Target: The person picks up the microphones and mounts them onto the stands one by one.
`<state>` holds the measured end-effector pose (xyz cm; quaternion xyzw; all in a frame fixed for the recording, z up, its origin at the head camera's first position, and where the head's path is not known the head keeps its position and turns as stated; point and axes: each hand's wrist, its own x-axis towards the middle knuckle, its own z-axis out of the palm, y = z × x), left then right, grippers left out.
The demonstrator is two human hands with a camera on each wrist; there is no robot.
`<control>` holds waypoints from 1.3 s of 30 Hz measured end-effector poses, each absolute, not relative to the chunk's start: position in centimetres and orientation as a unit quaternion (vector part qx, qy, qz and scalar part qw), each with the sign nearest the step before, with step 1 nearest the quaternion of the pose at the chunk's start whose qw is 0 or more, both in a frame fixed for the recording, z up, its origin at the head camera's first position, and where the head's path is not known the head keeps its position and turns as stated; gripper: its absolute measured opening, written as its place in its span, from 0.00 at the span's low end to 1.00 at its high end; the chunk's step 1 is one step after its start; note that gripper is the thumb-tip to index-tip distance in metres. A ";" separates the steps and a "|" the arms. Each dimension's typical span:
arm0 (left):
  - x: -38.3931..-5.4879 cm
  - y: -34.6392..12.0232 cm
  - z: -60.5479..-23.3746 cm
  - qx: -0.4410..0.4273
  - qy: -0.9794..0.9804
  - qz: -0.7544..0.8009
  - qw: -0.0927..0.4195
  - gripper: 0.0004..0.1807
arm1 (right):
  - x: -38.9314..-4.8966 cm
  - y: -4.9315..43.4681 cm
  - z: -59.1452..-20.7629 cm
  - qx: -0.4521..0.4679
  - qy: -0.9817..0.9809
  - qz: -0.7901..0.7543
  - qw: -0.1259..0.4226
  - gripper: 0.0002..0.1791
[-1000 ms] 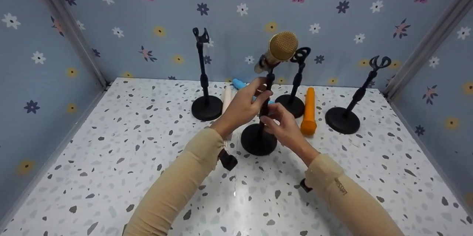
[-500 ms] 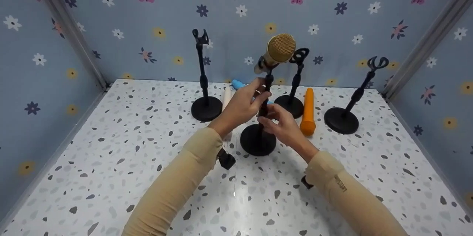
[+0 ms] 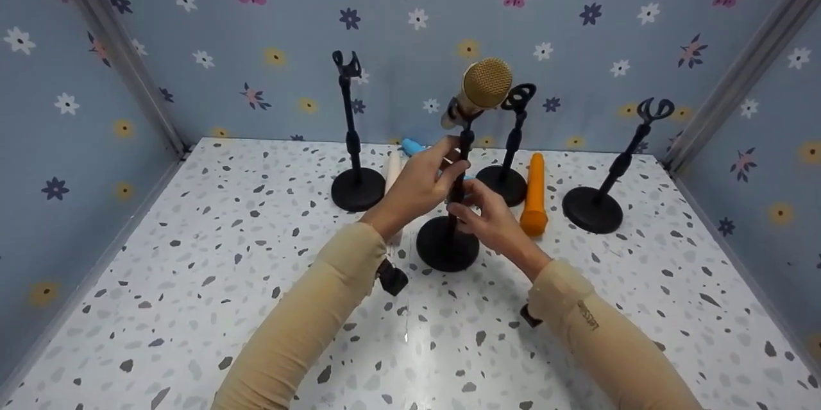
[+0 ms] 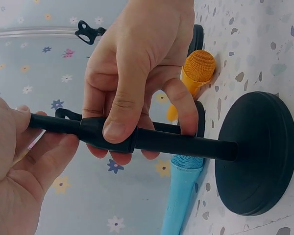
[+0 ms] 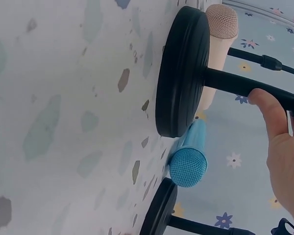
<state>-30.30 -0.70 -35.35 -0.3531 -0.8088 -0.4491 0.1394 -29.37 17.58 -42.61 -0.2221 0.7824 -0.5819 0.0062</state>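
Observation:
A gold microphone (image 3: 487,83) sits tilted in the clip of a black desk stand, whose round base (image 3: 448,244) rests on the speckled table (image 3: 211,320). My left hand (image 3: 420,184) pinches the upper pole just below the clip. Lower down, my right hand (image 3: 492,221) grips the thicker collar (image 4: 100,134) between thumb and fingers, as the left wrist view shows. In that view one right finger also touches the lower pole (image 4: 186,145). The right wrist view shows the stand's base (image 5: 181,73) flat on the table, with the right hand (image 5: 286,166) partly out of frame.
Other black stands with bare clips stand behind: one left (image 3: 358,188), one behind the right hand (image 3: 503,185), one far right (image 3: 593,210). An orange microphone (image 3: 535,198), a blue one (image 3: 414,146) and a whitish one (image 3: 393,169) lie among them. Patterned walls (image 3: 410,31) enclose the table.
Almost nothing differs. Both hands keep their hold on the stand, and the whole head view has shifted very slightly.

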 end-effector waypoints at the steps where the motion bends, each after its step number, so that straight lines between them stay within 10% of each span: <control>1: -30.3 -0.7 -35.4 -0.354 -0.808 -0.449 0.140 0.10 | -29.4 17.6 -42.6 -0.222 0.782 -0.583 0.005 0.17; 39: -30.6 -0.9 -35.2 -0.357 -0.819 -0.430 0.130 0.11 | -29.8 17.7 -42.5 -0.204 0.765 -0.609 0.045 0.15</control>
